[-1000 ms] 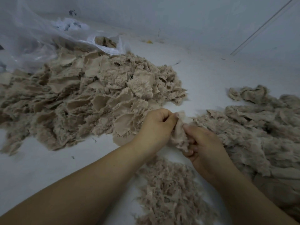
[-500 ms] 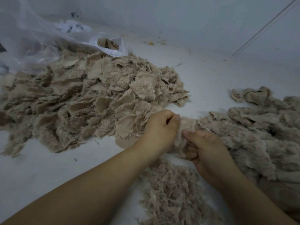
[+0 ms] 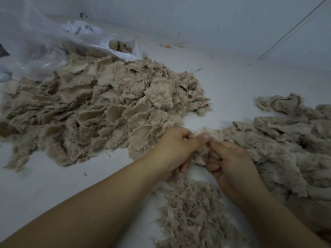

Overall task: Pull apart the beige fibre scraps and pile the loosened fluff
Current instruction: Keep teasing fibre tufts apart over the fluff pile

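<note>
Head view, 1 frame inspected. Both hands meet at centre over a white table (image 3: 53, 176). The left hand (image 3: 172, 149) is clenched around one side of a small beige scrap (image 3: 200, 154), thumb extended toward the right hand. The right hand (image 3: 231, 161) has its fingers curled in, thumb and forefinger pinching the other side of the same scrap. The scrap sits between the 2 hands, held just above the table; its edges are frayed and partly hidden by the fingers.

Directly below the hands lies a small pile of loosened fluff (image 3: 193, 212), fine and shredded, reaching the bottom edge of the frame.

To the left, a large heap of scraps (image 3: 107, 108) covers much of the table; its pieces show flat woven faces with fuzzy rims. Its near edge is just beside the left hand.

To the right, a second heap of matted fibre pieces (image 3: 286, 149) runs off the right edge, passing behind the right hand.

Behind the left heap, a clear plastic bag (image 3: 44, 42) lies crumpled, its mouth holding a few beige pieces. A pale wall (image 3: 215, 18) closes the background
</note>
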